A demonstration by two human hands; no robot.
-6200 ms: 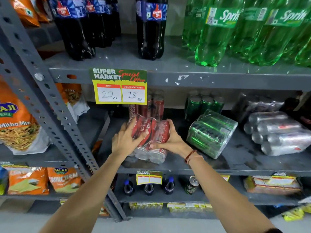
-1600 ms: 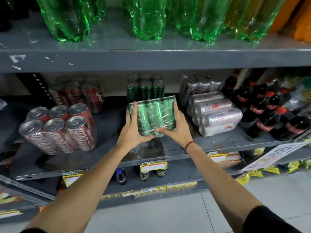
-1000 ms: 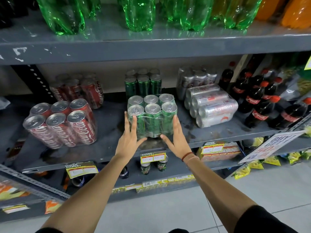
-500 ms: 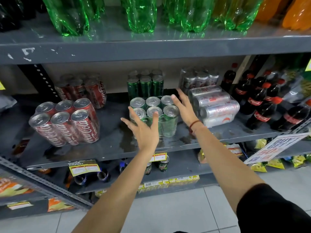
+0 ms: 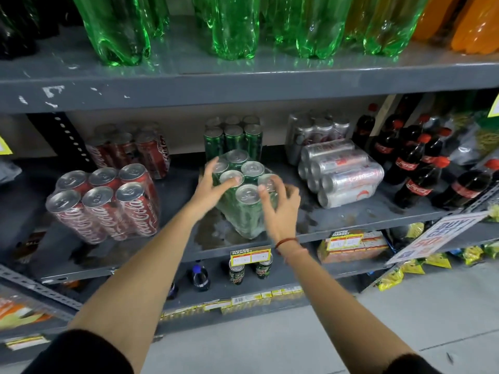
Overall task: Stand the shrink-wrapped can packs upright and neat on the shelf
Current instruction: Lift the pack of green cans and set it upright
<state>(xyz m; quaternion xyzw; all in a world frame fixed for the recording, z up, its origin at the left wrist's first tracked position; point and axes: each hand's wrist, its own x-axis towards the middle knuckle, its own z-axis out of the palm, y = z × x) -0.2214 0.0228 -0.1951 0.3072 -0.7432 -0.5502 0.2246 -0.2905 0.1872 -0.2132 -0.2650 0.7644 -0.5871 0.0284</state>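
Head camera looks forward and down, close to the shelf [image 5: 351,217].

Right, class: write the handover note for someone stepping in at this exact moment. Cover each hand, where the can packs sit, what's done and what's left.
Left hand: open, fingers resting on the tops of the green can pack.
Right hand: open, against that pack's right side; no firm grip.
Green pack: upright, mid-shelf, turned at an angle to the shelf edge.
Red can pack: upright at left.
Silver can pack: lying on its side at right.
Done: red and green stood up.
Left: square the green pack, then stand the silver one.
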